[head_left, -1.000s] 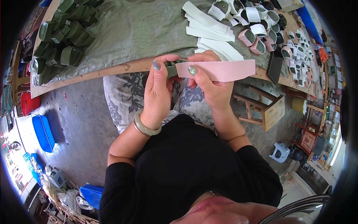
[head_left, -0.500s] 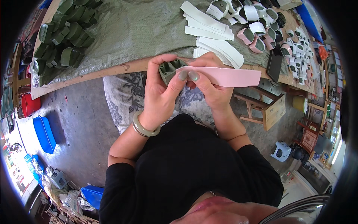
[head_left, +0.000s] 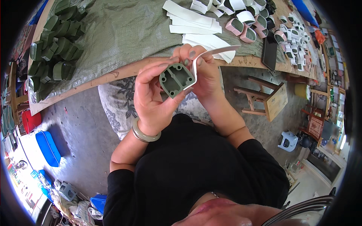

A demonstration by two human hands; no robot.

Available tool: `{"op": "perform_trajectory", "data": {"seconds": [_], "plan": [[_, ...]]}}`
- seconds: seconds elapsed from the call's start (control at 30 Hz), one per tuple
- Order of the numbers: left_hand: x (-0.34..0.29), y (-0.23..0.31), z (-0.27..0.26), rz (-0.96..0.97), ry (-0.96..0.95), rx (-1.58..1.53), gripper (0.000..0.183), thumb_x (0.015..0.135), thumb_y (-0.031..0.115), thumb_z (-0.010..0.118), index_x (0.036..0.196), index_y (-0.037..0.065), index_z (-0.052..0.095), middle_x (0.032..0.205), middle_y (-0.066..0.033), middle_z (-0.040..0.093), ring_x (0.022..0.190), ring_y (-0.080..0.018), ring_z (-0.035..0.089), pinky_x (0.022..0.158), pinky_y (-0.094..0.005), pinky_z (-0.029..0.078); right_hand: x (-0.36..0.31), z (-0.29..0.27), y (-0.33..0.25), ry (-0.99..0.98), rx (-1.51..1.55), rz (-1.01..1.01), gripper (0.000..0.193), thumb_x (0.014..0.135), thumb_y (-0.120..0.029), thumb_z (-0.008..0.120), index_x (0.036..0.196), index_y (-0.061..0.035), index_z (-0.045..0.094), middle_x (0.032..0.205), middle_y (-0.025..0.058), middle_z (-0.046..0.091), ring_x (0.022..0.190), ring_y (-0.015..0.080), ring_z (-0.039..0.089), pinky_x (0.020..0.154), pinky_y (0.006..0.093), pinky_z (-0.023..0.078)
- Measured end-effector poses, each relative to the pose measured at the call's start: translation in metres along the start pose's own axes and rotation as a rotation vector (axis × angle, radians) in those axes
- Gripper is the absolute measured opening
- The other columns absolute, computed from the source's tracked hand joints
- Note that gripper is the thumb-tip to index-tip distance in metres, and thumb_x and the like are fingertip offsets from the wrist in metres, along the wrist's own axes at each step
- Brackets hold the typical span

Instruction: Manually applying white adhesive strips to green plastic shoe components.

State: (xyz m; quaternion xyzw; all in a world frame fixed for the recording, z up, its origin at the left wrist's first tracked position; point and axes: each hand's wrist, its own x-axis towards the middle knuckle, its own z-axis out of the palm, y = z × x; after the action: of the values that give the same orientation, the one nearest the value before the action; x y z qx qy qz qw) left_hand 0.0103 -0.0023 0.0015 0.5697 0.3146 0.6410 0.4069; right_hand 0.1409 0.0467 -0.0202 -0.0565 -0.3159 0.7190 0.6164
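Observation:
My left hand (head_left: 150,100) is closed round a green hollow plastic block (head_left: 176,80), D-shaped like a shoe heel. Its ribbed open side, with round holes at the corners, faces up toward me. A pink strip with a pale back (head_left: 194,72) lies bent against the block's right side, its free end curving away to the upper right. My right hand (head_left: 206,73) grips this strip, fingers behind it and close to the block. The left thumb rests at the block's lower edge, by the strip's near end. Part of the strip is hidden by my fingers.
On the table, green blocks (head_left: 62,45) are heaped at far left. White strips (head_left: 194,28) lie at the middle, pink and white covered blocks (head_left: 247,34) to their right, beside a dark phone (head_left: 269,52). A wooden stool (head_left: 276,101) stands at right, a blue tub (head_left: 49,148) at left.
The block has turned so its hollow side faces me. The strip, earlier stretched flat to the right, now bends along the block's side. Both hands have moved slightly left.

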Motion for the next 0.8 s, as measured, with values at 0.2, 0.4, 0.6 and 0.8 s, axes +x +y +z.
{"op": "perform_trajectory", "data": {"seconds": [0.2,0.4,0.6,0.8], "plan": [[0.000,0.007,-0.004,-0.177,-0.024,0.077,0.054,0.070,0.000,0.080,0.119,0.000,0.056,0.118,-0.0137,0.062,0.102,-0.0194,0.064,0.086,-0.0291,0.052,-0.002,0.006,-0.002,0.041,-0.019,0.031,0.016,0.087,-0.019,0.067,0.093,-0.0035,0.067,0.096,0.0098,0.057,0.094,0.0192,0.057,0.081,0.0307,0.046],[0.003,0.008,-0.009,-0.120,-0.082,0.128,0.054,0.072,0.005,0.080,0.122,0.000,0.058,0.125,-0.0162,0.061,0.119,-0.0285,0.057,0.096,-0.0347,0.048,-0.002,0.017,-0.004,0.074,-0.030,0.041,0.016,0.087,-0.018,0.067,0.092,-0.0034,0.068,0.097,0.0085,0.057,0.094,0.0189,0.057,0.082,0.0309,0.047],[0.013,0.009,-0.015,-0.118,-0.185,-0.025,0.072,0.080,0.015,0.075,0.140,-0.002,0.038,0.144,-0.0186,0.041,0.135,-0.0314,0.039,0.106,-0.0399,0.037,-0.002,0.018,-0.011,-0.001,-0.033,0.128,0.017,0.084,-0.017,0.071,0.094,-0.0031,0.069,0.101,0.0072,0.056,0.091,0.0171,0.056,0.078,0.0294,0.046],[0.005,-0.005,-0.009,-0.165,0.038,-0.292,0.063,0.074,0.014,0.081,0.122,0.005,0.041,0.124,-0.0110,0.044,0.116,-0.0196,0.048,0.100,-0.0353,0.041,-0.009,0.030,-0.002,0.150,-0.283,-0.143,0.016,0.082,-0.009,0.072,0.097,-0.0029,0.068,0.107,0.0062,0.051,0.092,0.0139,0.054,0.074,0.0252,0.044]]}}
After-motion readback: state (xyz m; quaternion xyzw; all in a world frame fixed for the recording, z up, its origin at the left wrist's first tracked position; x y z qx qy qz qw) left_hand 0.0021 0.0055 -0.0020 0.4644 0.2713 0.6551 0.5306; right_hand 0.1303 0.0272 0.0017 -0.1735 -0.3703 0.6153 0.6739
